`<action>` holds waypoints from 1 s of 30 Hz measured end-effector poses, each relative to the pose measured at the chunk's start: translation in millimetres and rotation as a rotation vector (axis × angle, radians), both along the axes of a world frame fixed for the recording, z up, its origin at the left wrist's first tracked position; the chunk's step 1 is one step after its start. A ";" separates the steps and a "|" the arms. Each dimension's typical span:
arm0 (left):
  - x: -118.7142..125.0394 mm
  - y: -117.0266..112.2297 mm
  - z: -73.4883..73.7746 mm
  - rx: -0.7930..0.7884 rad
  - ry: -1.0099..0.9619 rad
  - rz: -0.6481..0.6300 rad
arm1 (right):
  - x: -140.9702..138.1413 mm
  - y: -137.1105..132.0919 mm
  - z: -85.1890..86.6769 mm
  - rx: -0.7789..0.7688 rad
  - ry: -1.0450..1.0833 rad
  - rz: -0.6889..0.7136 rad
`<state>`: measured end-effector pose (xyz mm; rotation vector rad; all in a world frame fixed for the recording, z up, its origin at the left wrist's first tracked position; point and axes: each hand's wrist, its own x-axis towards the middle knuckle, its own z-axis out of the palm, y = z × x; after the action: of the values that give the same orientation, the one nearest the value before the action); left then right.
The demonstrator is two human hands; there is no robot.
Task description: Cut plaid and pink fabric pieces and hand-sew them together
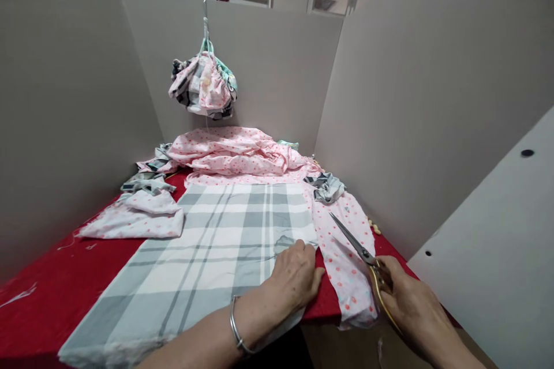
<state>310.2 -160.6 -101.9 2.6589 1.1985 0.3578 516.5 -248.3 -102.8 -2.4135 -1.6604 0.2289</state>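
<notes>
My right hand (413, 305) grips a pair of scissors (358, 246) with gold handles. The dark blades look closed and point up and to the left, above a pink dotted cloth strip (346, 271). A grey and white plaid cloth (194, 253) lies spread over the middle of the table. Near its right edge, my left hand (296, 274) has its fingers curled down on the cloth and seems to pinch it, though the fingertips are hidden. A small crumpled grey piece shows just beside those fingers. Around my left wrist is a silver bangle (237, 326).
Red cloth (34, 317) covers the table, bounded by grey panels (277, 69). Bunched pink dotted fabric (234, 153) lies at the back. A folded pink piece (138, 216) sits left, grey scraps (326, 187) right. A fabric bundle (208, 83) hangs from a hook.
</notes>
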 end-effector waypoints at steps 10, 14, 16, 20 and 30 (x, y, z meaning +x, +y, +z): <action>3.5 2.5 -1.4 0.063 0.060 0.051 | 12.0 -3.7 -12.0 0.104 0.170 -0.009; 4.0 -3.1 -2.4 0.207 0.176 -0.110 | 13.5 -5.0 -10.3 0.123 0.171 0.027; 4.3 -6.9 -3.7 0.258 0.190 -0.144 | 13.5 -9.1 -6.8 0.099 0.160 0.027; 4.1 -15.5 -8.8 0.303 0.134 -0.144 | 14.2 -19.7 -1.7 0.028 0.170 -0.007; -1.6 -16.0 -20.3 0.248 -0.080 -0.053 | 2.8 -38.3 1.9 0.264 0.623 -0.099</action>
<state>308.5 -176.6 -122.3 2.8456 1.1225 0.6354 519.3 -286.6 -100.9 -1.9450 -1.1996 0.6263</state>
